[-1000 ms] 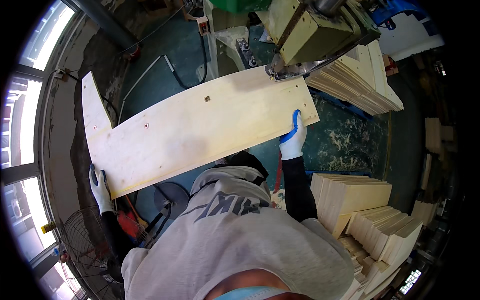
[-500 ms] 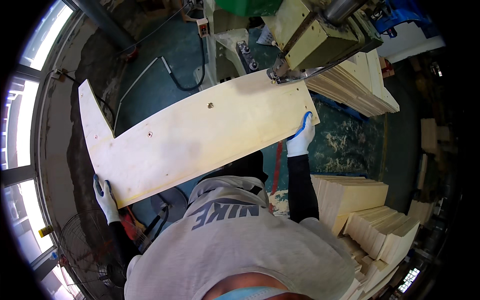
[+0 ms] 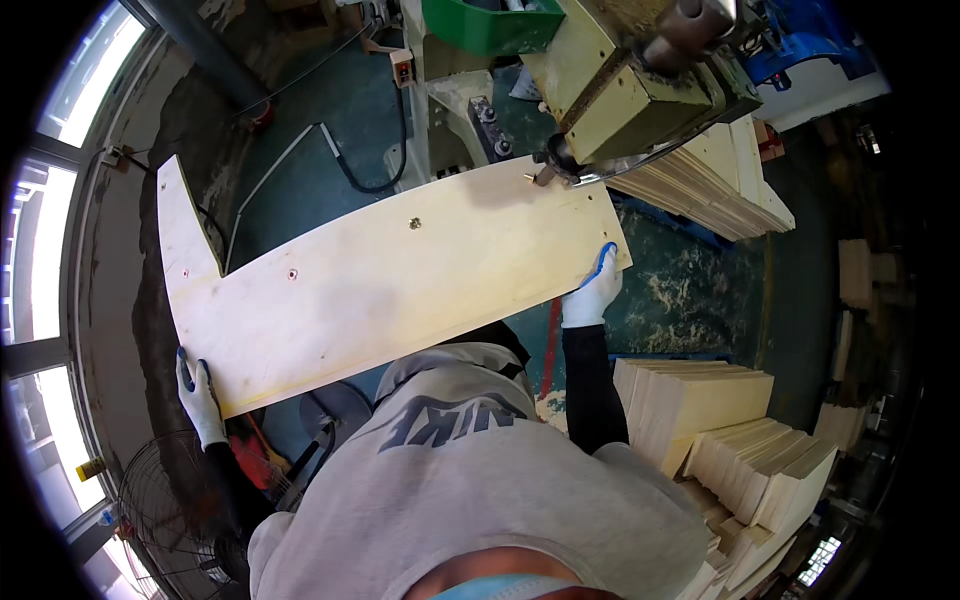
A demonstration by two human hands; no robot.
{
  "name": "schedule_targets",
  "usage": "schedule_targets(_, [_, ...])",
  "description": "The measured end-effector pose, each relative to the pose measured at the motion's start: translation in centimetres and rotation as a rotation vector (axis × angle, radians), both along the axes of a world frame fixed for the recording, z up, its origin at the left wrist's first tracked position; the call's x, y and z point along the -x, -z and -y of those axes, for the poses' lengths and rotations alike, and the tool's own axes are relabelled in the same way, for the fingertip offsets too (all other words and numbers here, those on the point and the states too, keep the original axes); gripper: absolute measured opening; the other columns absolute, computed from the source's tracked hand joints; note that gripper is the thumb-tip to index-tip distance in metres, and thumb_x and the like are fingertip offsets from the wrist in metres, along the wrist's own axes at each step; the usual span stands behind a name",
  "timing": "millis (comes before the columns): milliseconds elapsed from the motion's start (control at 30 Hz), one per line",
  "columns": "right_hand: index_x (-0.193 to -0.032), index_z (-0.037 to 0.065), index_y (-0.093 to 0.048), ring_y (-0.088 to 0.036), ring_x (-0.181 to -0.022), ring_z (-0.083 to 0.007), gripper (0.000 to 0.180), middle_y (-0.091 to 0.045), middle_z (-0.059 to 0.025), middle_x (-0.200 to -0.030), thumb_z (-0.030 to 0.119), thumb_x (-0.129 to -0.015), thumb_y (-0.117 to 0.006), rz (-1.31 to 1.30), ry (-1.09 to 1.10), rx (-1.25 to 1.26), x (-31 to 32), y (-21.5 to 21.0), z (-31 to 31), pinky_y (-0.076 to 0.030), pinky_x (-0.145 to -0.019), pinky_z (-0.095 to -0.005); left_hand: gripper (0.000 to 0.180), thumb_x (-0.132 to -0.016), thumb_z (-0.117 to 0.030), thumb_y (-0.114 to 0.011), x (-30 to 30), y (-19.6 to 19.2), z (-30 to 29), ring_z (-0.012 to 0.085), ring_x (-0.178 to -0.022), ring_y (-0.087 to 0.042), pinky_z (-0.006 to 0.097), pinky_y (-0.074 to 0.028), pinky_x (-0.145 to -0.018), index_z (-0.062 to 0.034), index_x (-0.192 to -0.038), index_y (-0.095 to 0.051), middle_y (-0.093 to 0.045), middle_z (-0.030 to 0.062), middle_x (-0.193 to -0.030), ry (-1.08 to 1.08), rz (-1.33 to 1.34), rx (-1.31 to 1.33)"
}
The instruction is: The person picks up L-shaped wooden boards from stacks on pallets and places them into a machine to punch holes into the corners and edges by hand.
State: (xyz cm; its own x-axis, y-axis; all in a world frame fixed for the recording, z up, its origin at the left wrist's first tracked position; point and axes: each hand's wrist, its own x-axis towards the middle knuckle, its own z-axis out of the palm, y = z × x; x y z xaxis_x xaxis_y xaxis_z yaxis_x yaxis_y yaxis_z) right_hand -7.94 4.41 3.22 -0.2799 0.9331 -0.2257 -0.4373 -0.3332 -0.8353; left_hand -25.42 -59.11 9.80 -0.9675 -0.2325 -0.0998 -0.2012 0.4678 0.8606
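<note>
Gripping long pale plywood panel (image 3: 400, 285) at both ends, gloved left hand (image 3: 198, 390) and right hand (image 3: 592, 293), far edge under olive-green drill head (image 3: 620, 100).

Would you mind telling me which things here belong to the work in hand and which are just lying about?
In use:
plywood panel
left hand at its left end
right hand at its right end
drill head over the panel

Lying about:
stacked wood pieces
board stack
floor fan
green bin
</note>
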Motion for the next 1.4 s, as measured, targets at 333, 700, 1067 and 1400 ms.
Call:
schedule_targets(333, [-0.136,-0.004,-0.049,-0.064,-0.112,-0.0238,0.044,-0.060,-0.0140,-0.130,0.025,-0.104,-0.056,-0.012,-0.067,0.005,0.0,-1.1,-0.2,-0.054,-0.094,-0.0374,0.054,-0.100,-0.009,-0.059,-0.8,1.1,0.8,0.0093,-0.120,-0.052,0.021,-0.042,-0.097,0.0031,-0.150,-0.042,-0.049,0.0058,-0.151,0.071,-0.113,0.084])
schedule_targets(700, [-0.134,-0.006,-0.050,-0.066,-0.108,-0.0236,0.044,-0.062,-0.0140,-0.126,0.025,-0.103,-0.058,-0.026,-0.002,-0.029,0.6,-0.7,-0.1,-0.056,-0.091,-0.0376,0.055,-0.100,-0.009,-0.058,0.3,1.8,1.6,0.0186,-0.141,-0.042,0.030,-0.030,-0.116,0.0062,-0.150,-0.040,-0.044,0.0122,-0.155,0.110,-0.131,0.102])
schedule_targets(1067, [-0.136,-0.003,-0.050,-0.064,-0.113,-0.0252,0.044,-0.060,-0.0137,-0.129,0.025,-0.103,-0.057,-0.022,0.037,-0.016,0.5,-0.6,0.1,-0.054,-0.094,-0.0381,0.056,-0.100,-0.010,-0.059,1.3,0.1,0.7,0.0185,-0.140,-0.043,0.029,-0.031,-0.116,0.0084,-0.149,-0.040,-0.045,0.0132,-0.155,0.106,-0.111,0.074])
schedule_targets(1400, [-0.139,0.001,-0.047,-0.064,-0.113,-0.0251,0.046,-0.059,-0.0139,-0.131,0.029,-0.105,-0.055,-0.064,-0.069,-0.016,0.0,-1.3,-0.3,-0.054,-0.095,-0.0388,0.055,-0.100,-0.009,-0.060,-0.9,0.7,0.4,0.0150,-0.134,-0.047,0.026,-0.037,-0.110,0.0055,-0.149,-0.041,-0.047,0.0097,-0.153,0.020,-0.101,-0.025])
